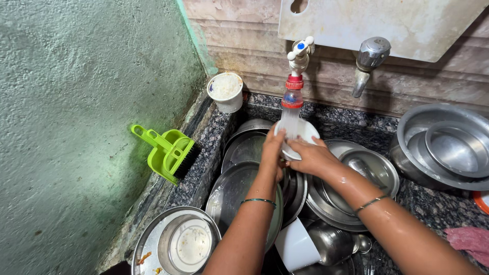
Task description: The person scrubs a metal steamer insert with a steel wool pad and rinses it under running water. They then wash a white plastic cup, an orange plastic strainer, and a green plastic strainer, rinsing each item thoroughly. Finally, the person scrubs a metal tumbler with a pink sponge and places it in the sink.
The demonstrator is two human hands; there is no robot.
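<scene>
No packages, labels, signs, screens

Stacked steel plates fill the sink; the tap crowds above.

We hold a small dish under the tap, our left hand on its left edge, our right hand just beside it on the right. Below our hands, plates lie stacked in the sink. A cup stands behind on the left; a brush and dustpan lie left of the sink. Nested bowls sit on the counter to the right, behind a cloth.
</scene>
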